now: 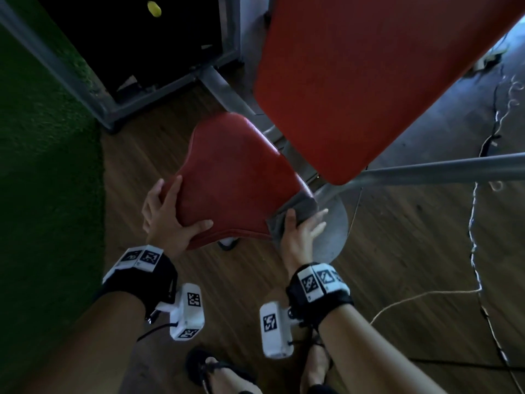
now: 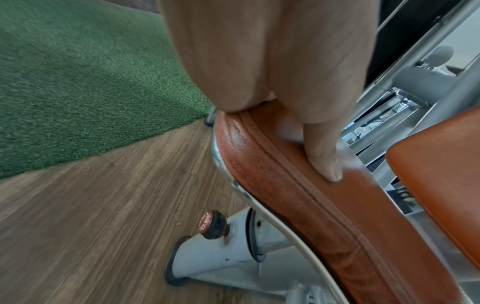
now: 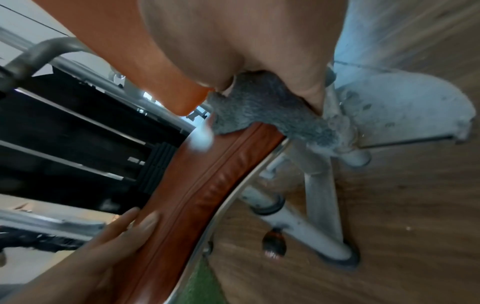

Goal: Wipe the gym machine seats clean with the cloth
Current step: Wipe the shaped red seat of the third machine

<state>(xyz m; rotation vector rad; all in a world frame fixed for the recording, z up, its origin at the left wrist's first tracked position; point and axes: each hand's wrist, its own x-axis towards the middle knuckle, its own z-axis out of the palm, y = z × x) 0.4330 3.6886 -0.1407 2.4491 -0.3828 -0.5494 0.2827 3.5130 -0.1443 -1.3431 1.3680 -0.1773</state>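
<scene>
The red padded seat (image 1: 235, 177) sits low in the middle of the head view, below the big red back pad (image 1: 369, 75). My left hand (image 1: 176, 217) grips the seat's near left corner, thumb along the front edge and fingers up the left side. In the left wrist view the thumb (image 2: 324, 158) lies flat on the seat (image 2: 298, 195) top. My right hand (image 1: 301, 231) holds a grey cloth (image 1: 301, 207) against the seat's near right edge. Seen from the right wrist, the cloth (image 3: 265, 107) is draped over the seat (image 3: 207, 185) rim, pinched between thumb and fingers.
Green turf (image 1: 42, 166) covers the floor at left and a dark weight-stack frame (image 1: 127, 52) stands behind. A grey metal bar (image 1: 440, 166) crosses at right above a round base plate (image 1: 338, 223). Cords (image 1: 474, 237) trail over the wood floor. An adjusting knob (image 2: 211, 225) sticks out under the seat.
</scene>
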